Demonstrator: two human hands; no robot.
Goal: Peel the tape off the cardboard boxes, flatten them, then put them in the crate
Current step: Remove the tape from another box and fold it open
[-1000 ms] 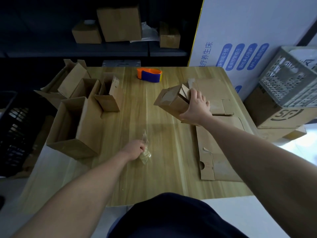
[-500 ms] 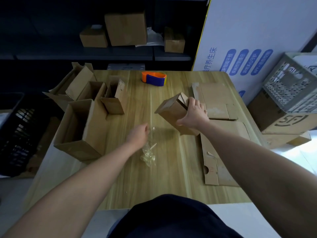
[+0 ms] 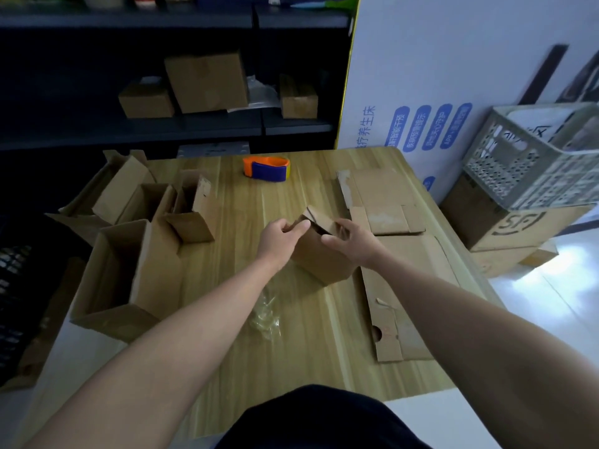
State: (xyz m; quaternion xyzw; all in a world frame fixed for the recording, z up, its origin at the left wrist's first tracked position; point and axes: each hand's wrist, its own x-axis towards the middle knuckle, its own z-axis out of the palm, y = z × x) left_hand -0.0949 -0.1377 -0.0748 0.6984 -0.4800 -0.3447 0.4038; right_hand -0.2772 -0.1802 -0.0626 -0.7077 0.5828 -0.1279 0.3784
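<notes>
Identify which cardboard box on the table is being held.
The small box mid-table: left hand and right hand both grip its top. The open boxes at left stand untouched.

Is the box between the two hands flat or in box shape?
In box shape: the box shows two full sides and depth; the left hand and right hand hold its top.

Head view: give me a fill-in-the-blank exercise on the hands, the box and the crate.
1. The left hand and right hand both hold one small box made of ____.
2. The tape dispenser on the table is blue and ____.
3. The grey crate sits off the table, on the person's ____ side.
Missing words: cardboard; orange; right.
</notes>
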